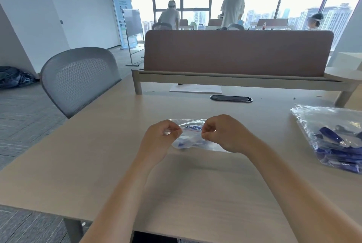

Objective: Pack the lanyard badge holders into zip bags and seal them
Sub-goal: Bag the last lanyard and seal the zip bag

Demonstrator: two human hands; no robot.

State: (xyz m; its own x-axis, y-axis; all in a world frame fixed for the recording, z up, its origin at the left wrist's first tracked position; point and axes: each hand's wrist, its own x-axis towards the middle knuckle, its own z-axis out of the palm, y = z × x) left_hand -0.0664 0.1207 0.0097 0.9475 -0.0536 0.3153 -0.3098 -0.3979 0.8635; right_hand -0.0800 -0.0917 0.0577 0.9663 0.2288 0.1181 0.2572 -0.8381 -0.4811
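A small clear zip bag [191, 140] with a red zip line lies mid-table, and a blue lanyard badge holder [193, 127] shows inside it. My left hand [161, 135] pinches the zip strip at its left end. My right hand [221, 133] pinches the same strip at its right end. Both hands have fingers closed on the bag's top edge. Whether the zip is pressed closed along its length I cannot tell.
A larger clear bag [321, 123] holding several blue lanyard badge holders [337, 144] lies at the right on the wooden table [98, 154]. A brown desk divider [235, 52] stands behind, with a cable port [231, 98] and white sheet [195, 88]. A grey chair [78, 78] is at the left.
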